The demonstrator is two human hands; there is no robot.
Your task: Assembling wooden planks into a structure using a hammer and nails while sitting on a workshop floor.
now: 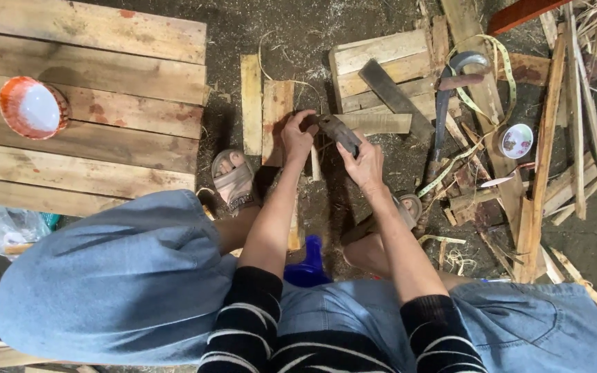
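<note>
My left hand (pixel 297 138) and my right hand (pixel 364 164) are together over the dirt floor, both on a dark, flat metal tool (pixel 338 131) like a blade or plane iron. The right hand grips its near end. The left hand's fingers pinch its far end. Below the hands lie short wooden boards (pixel 276 110). My arms wear black sleeves with white stripes, my knees are in blue denim, and a sandalled foot (pixel 235 181) rests beside the boards.
A pallet of planks (pixel 105 131) at left carries an orange-and-white bowl (pixel 33 107). Scrap boards, a curved dark metal bar (pixel 443 103), a yellow measuring tape (pixel 478 103) and a small patterned bowl (pixel 517 140) lie at right. A blue object (pixel 309 262) sits between my knees.
</note>
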